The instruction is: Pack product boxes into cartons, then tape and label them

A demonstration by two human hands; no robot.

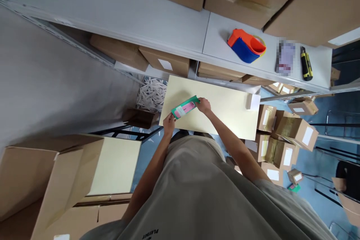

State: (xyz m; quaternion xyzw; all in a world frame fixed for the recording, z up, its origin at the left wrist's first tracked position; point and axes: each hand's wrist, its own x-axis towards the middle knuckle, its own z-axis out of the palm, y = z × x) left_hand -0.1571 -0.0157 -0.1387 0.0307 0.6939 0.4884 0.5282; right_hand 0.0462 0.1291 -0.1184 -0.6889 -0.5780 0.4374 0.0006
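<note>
Both my hands hold a slim green package with a pink and white label just above a pale yellow table. My left hand grips its near-left end, fingers closed around it. My right hand pinches the far-right end. The package lies tilted, its right end farther from me. A small white box stands at the table's right edge, apart from my hands.
A grey shelf behind the table carries an orange and blue tape dispenser, a yellow-black utility knife and large cardboard boxes. Small labelled cartons pile right of the table. An open carton sits near left; shredded paper lies under the shelf.
</note>
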